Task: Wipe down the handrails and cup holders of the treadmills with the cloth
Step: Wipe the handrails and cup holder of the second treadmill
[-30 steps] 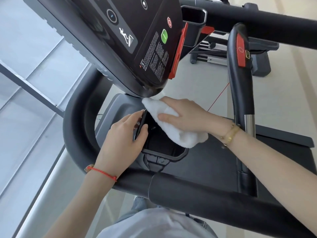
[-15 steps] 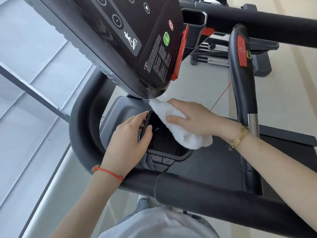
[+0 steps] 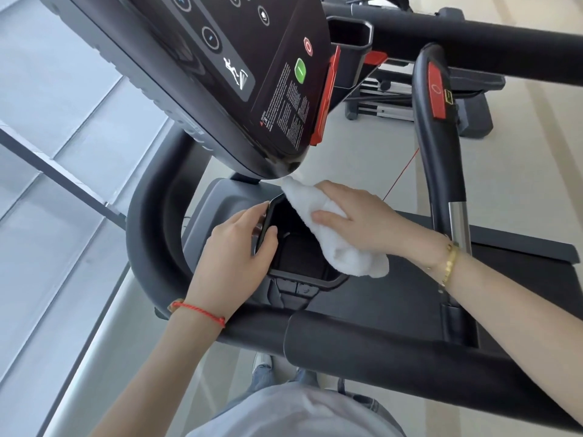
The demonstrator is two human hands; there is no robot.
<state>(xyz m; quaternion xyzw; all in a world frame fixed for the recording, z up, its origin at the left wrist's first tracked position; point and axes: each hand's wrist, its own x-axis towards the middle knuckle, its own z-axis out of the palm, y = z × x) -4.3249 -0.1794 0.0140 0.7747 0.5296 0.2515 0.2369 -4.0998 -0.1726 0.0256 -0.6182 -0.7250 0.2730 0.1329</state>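
While the right hand (image 3: 362,222) is pressing the cloth (image 3: 334,234) flat-fingered at center frame, the left hand (image 3: 239,250), gripping the holder (image 3: 303,279) rim, is risking a snag.

pale floor (image 3: 362,159) under everything. black treadmill (image 3: 394,298) standing on it, gym machine (image 3: 394,102) further back on the same floor. grey sill (image 3: 79,310) running along the left.
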